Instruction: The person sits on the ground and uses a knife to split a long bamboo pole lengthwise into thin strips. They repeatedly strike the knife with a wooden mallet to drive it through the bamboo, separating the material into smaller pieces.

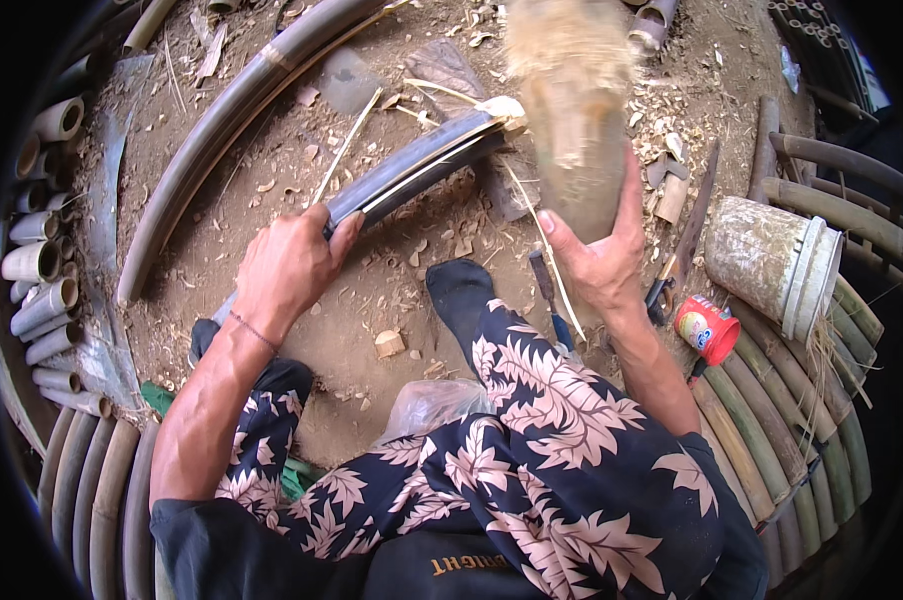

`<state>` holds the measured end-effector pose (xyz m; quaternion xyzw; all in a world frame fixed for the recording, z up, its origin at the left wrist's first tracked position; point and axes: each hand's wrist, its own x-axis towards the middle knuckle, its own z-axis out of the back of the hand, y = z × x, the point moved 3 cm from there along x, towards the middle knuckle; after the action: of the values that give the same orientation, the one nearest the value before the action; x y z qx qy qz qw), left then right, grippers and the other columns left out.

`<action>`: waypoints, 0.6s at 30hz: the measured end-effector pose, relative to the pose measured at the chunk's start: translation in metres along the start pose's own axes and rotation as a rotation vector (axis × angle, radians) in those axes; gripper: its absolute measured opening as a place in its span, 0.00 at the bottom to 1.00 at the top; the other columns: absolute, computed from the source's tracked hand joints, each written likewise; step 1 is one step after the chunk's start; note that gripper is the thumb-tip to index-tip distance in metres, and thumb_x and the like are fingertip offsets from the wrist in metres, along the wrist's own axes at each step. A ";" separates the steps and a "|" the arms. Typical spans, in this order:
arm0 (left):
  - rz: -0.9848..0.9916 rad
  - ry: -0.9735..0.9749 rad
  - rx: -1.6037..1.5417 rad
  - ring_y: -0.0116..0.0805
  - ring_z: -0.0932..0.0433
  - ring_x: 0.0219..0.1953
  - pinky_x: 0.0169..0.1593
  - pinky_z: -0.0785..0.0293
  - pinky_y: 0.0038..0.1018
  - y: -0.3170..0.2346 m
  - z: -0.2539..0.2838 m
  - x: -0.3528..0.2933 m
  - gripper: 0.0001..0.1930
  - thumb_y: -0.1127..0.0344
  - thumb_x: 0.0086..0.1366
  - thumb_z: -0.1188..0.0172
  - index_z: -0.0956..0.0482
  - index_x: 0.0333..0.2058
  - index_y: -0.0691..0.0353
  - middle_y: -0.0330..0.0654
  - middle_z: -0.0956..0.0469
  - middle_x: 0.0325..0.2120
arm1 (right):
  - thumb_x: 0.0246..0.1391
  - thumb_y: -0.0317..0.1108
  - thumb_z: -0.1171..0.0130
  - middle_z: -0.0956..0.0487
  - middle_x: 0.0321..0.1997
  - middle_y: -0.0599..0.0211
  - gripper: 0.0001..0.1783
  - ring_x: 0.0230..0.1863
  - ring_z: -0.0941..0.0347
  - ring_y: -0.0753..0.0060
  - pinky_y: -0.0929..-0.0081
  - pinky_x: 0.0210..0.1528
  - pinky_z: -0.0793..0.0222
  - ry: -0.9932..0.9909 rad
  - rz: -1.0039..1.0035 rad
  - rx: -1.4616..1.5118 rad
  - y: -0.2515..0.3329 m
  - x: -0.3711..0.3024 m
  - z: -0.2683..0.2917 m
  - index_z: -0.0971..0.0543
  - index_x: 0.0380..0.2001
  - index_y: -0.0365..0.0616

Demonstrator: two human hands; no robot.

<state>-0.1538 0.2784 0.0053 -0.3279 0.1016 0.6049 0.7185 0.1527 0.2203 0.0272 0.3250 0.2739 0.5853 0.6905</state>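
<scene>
My left hand point(287, 262) is closed around the near end of a dark bamboo pole point(412, 172), which slants away to the upper right. Pale splits run along the pole, and its far end lies over a wooden block point(510, 188) on the ground. In my right hand point(610, 250) is a thick wooden club point(577, 130), raised over the ground just right of the pole's far end. The club's frayed, pale top is smeared by motion. Thin bamboo strips point(347, 148) lie around the pole.
A long curved bamboo pole point(227, 125) lies at the upper left. Cut bamboo tubes point(34, 262) are stacked leftmost. A handled tool point(544, 285), a long blade point(697, 215), a red cup point(707, 330) and a dirty white bucket point(762, 262) are on the right, beside bamboo slats point(762, 420).
</scene>
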 end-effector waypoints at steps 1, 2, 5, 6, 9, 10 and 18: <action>0.002 0.005 -0.007 0.65 0.20 0.33 0.39 0.24 0.52 0.001 -0.002 0.001 0.26 0.44 0.70 0.46 0.20 0.32 0.66 0.64 0.21 0.25 | 0.44 0.51 0.26 0.29 0.62 0.37 0.58 0.62 0.28 0.43 0.56 0.64 0.31 -0.095 0.032 0.061 0.001 -0.001 -0.001 0.46 0.72 0.43; 0.004 0.009 -0.013 0.66 0.20 0.33 0.39 0.25 0.52 0.003 -0.005 0.000 0.25 0.45 0.70 0.45 0.21 0.32 0.66 0.64 0.21 0.24 | 0.44 0.51 0.26 0.28 0.62 0.36 0.58 0.63 0.29 0.44 0.57 0.63 0.31 0.008 -0.066 0.042 -0.007 -0.005 -0.008 0.46 0.72 0.42; -0.066 -0.068 0.021 0.66 0.20 0.32 0.38 0.25 0.52 0.010 -0.010 0.000 0.25 0.45 0.70 0.45 0.21 0.30 0.66 0.64 0.22 0.24 | 0.45 0.50 0.27 0.28 0.60 0.35 0.60 0.62 0.28 0.45 0.58 0.62 0.30 0.270 0.043 -0.358 -0.003 0.013 -0.003 0.50 0.73 0.39; -0.055 -0.037 -0.011 0.66 0.20 0.32 0.38 0.25 0.52 0.011 -0.014 -0.004 0.26 0.44 0.70 0.46 0.21 0.30 0.67 0.63 0.21 0.24 | 0.46 0.48 0.28 0.27 0.60 0.37 0.59 0.60 0.26 0.47 0.57 0.61 0.29 0.265 0.059 -0.295 0.000 0.010 -0.003 0.50 0.73 0.39; -0.040 -0.003 -0.009 0.65 0.20 0.33 0.39 0.24 0.52 0.010 -0.008 0.005 0.26 0.45 0.70 0.45 0.21 0.30 0.67 0.62 0.21 0.24 | 0.45 0.48 0.28 0.27 0.61 0.41 0.58 0.60 0.26 0.46 0.56 0.61 0.29 -0.061 0.040 -0.037 0.016 0.012 -0.003 0.48 0.73 0.42; -0.057 -0.013 -0.008 0.64 0.19 0.32 0.39 0.24 0.51 0.008 -0.007 0.004 0.26 0.44 0.70 0.46 0.20 0.30 0.66 0.62 0.20 0.24 | 0.46 0.49 0.28 0.27 0.61 0.43 0.57 0.58 0.25 0.45 0.56 0.60 0.28 -0.129 0.072 0.031 0.008 0.007 -0.010 0.48 0.73 0.42; 0.012 0.073 0.028 0.63 0.19 0.32 0.40 0.23 0.51 0.022 -0.017 -0.005 0.29 0.40 0.70 0.49 0.19 0.33 0.65 0.61 0.20 0.25 | 0.48 0.49 0.28 0.29 0.62 0.39 0.58 0.59 0.26 0.50 0.61 0.61 0.28 0.029 -0.062 0.015 0.025 0.001 -0.015 0.50 0.72 0.36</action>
<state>-0.1715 0.2653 -0.0121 -0.3388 0.1383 0.5954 0.7153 0.1254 0.2258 0.0372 0.3129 0.2981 0.5664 0.7017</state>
